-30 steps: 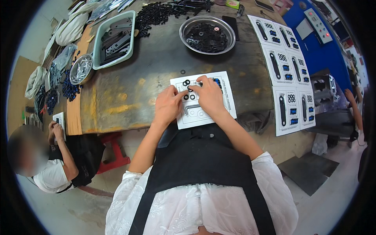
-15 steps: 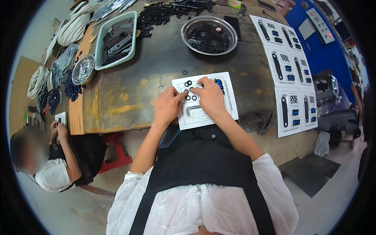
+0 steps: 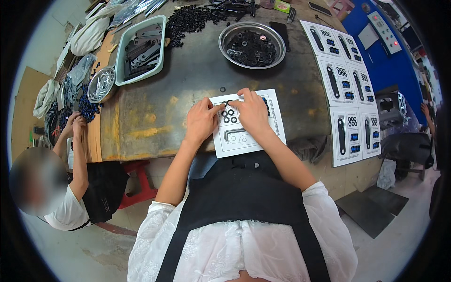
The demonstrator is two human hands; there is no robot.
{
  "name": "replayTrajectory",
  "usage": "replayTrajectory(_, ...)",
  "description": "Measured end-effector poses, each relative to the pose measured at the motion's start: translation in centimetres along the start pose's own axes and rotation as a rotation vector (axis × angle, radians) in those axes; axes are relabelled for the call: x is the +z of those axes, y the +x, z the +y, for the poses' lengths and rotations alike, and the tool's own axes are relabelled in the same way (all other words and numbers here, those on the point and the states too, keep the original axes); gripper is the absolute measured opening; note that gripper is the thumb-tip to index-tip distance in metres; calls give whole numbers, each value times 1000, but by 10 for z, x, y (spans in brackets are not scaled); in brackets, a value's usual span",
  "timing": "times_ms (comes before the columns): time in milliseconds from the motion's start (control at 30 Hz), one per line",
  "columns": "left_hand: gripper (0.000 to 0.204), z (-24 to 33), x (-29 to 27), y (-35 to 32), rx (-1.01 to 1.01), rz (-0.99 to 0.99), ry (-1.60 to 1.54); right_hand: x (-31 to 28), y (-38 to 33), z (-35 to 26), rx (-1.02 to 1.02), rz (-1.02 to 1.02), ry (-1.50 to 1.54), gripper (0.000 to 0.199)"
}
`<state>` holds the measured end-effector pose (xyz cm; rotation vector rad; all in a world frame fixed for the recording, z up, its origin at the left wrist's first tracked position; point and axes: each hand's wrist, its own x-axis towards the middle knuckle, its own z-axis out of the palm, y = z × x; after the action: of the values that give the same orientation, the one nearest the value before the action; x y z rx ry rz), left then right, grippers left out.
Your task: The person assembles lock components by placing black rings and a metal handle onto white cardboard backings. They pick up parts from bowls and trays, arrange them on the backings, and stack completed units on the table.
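A white printed sheet [image 3: 244, 141] lies on the dark worktop in front of me. Several small black rings [image 3: 229, 116] sit in a cluster on its upper part, and a black L-shaped key [image 3: 233, 133] lies below them. My left hand [image 3: 202, 120] rests on the sheet's left edge, its fingertips touching the rings. My right hand [image 3: 252, 110] lies over the sheet's upper middle, fingertips meeting the left ones at the rings. I cannot tell whether either hand pinches a ring. One loose black ring [image 3: 222, 89] lies on the table just above the sheet.
A round metal bowl [image 3: 224, 47] of black rings stands behind the sheet. A green tray [image 3: 157, 66] with dark metal plates sits at the back left, a heap of black parts [image 3: 188, 21] beside it. Filled sheets [image 3: 350, 94] line the right side. Another person [image 3: 70, 188] works at the left.
Both hands stay at the rings on the sheet; the fingertips have drawn closer together. The view has shifted slightly.
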<state>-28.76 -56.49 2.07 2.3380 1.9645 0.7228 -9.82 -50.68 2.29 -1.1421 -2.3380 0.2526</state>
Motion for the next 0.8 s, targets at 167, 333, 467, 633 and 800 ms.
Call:
replayTrajectory(167,38,3,-4,-9,-37,-17,-7,-3,-8,-3,4,-16,-4,26)
replayTrajectory(333,40,8,-5,-12,-47,-7,-35,-6,-12,-6,29,-10,40,28)
replayTrajectory(467,40,8,-8,-13,-143,-26,-117,-2,-4,-5,65,45,46,21)
replayTrajectory(633,37,3,-11,-16,-188,0,-195,-1,26,0,64,-133,49,18)
replayTrajectory(800,31,-4,-19,-21,-248,50,-241,2,47,7,46,-288,-58,16)
